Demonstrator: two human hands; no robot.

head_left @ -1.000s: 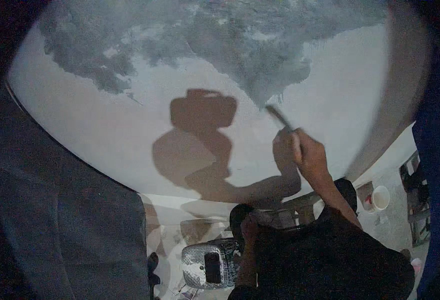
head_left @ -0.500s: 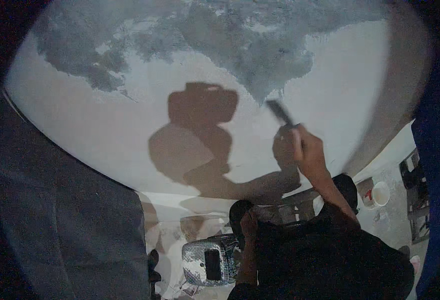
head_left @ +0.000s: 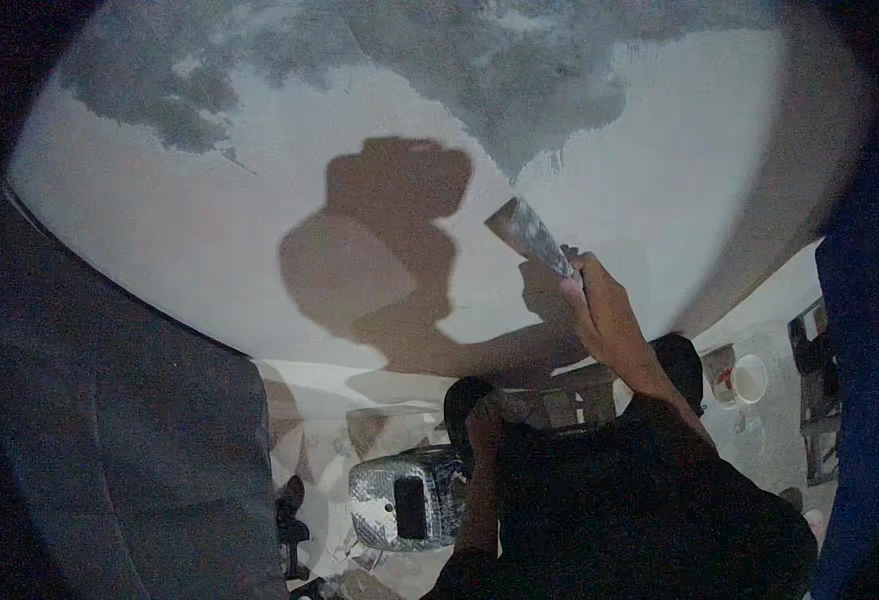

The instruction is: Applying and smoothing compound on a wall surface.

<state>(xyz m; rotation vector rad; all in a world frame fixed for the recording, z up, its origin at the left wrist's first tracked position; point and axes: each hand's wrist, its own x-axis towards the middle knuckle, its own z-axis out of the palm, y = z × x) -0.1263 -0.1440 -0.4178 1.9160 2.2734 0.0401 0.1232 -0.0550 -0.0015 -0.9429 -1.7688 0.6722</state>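
Note:
My right hand (head_left: 600, 308) is closed around the handle of a putty knife (head_left: 528, 228). Its broad, smeared metal blade points up and left, just below the tip of a grey patch (head_left: 540, 95) on the pale wall (head_left: 700, 140). Whether the blade touches the wall is hard to judge. Low down, my left hand (head_left: 484, 418) is beside my dark-clothed knee; its fingers are too dark to make out. Shadows of my head and right arm fall across the wall.
A dark grey sheet (head_left: 160, 430) covers the left side. On the floor stand a silvery patterned box (head_left: 375, 505) with a dark opening and, at right, a white bucket (head_left: 750, 380). Dark rack-like objects (head_left: 818, 380) lie farther right.
The putty knife has turned so its flat blade face shows, and it has shifted left and slightly down. My right hand moved with it. The whole view has shifted slightly.

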